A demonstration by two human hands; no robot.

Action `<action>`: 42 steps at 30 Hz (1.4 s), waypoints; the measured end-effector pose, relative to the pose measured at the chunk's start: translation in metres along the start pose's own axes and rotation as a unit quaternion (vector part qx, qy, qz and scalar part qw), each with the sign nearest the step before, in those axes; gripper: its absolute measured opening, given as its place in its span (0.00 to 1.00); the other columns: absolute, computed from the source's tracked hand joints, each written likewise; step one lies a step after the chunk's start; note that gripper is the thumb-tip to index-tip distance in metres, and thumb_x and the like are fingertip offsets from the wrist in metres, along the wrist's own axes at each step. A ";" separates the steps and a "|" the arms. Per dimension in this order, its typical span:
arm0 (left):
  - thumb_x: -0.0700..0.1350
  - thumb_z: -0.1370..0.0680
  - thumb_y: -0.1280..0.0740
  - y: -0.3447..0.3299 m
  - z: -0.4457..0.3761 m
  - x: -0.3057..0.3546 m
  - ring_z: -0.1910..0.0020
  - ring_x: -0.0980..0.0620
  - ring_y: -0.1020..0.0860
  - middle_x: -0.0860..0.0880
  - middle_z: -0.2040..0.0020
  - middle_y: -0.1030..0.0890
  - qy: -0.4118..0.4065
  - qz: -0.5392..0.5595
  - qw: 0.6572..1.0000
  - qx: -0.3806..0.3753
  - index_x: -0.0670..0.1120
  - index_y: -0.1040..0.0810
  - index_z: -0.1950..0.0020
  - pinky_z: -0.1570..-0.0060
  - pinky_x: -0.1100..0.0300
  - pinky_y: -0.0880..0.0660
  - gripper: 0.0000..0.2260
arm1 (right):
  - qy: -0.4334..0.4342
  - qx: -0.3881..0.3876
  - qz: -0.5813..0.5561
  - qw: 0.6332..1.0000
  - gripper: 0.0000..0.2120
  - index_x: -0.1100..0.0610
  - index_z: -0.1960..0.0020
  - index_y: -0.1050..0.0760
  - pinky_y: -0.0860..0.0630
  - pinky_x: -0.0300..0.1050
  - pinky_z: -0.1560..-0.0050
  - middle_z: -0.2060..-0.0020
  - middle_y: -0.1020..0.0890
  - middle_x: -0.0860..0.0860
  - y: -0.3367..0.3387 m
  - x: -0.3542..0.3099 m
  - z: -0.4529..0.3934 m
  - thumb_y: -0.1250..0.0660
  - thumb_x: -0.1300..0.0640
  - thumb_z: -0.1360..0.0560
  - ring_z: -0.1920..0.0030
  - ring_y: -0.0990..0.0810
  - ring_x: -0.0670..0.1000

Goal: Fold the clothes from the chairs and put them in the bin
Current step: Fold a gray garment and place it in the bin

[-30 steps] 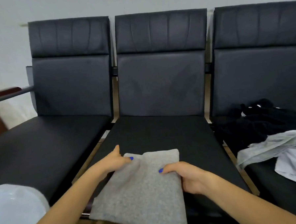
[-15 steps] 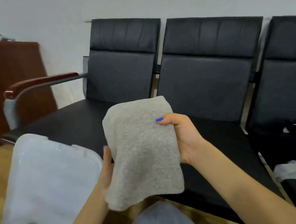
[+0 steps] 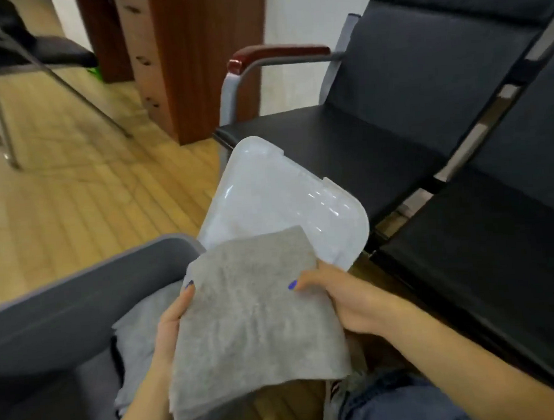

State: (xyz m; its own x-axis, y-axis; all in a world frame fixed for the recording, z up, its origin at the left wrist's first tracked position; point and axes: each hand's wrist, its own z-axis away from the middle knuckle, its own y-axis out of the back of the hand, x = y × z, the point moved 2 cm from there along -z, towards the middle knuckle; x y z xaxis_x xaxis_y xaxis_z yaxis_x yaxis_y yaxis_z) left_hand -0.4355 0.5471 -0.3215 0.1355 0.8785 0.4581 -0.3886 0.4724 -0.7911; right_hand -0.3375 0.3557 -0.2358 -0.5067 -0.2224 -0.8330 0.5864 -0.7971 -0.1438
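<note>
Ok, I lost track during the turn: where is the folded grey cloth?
Low in the head view, the folded grey cloth is held between left hand and right hand, above the grey bin, before its clear lid.

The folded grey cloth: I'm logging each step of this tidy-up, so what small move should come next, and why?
Probably lower the folded grey cloth down and left into the grey bin. Both the left hand and the right hand grip its edges, it is already folded, and it hangs above the bin's opening, where other grey clothes already lie. The translucent lid stands clear behind.
</note>
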 end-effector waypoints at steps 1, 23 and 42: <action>0.46 0.60 0.14 0.014 0.007 0.005 0.57 0.41 0.16 0.41 0.50 0.16 -0.015 0.004 1.000 0.005 0.42 0.14 0.53 0.63 0.45 0.19 0.36 | -0.020 -0.020 0.031 0.999 0.27 0.52 0.33 0.29 0.22 0.53 0.42 0.42 0.19 0.55 -0.015 0.016 -0.012 0.31 0.65 0.31 0.43 0.19 0.56; 0.47 0.19 0.39 0.205 -0.062 0.049 0.53 0.41 0.23 0.42 0.51 0.21 0.015 -0.140 0.922 0.361 0.41 0.25 0.42 0.54 0.47 0.28 0.11 | 0.054 0.045 0.398 0.915 0.29 0.54 0.23 0.48 0.31 0.52 0.33 0.27 0.37 0.56 -0.118 0.133 -0.217 0.41 0.58 0.20 0.31 0.33 0.58; 0.47 0.21 0.33 0.225 -0.051 0.044 0.33 0.34 0.32 0.37 0.28 0.36 0.007 -0.589 0.705 0.396 0.41 0.41 0.24 0.34 0.42 0.33 0.29 | 0.081 -0.012 0.477 0.875 0.20 0.55 0.29 0.36 0.27 0.52 0.40 0.35 0.32 0.55 -0.099 0.135 -0.175 0.43 0.64 0.21 0.40 0.26 0.57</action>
State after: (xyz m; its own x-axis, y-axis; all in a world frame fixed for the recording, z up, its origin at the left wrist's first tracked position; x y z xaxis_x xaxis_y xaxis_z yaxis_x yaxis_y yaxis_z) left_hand -0.4701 0.6956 -0.4997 0.7953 -0.0860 0.6001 -0.3857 0.6920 0.6103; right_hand -0.3530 0.5024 -0.4275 0.3160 -0.6959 -0.6449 0.7082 -0.2794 0.6484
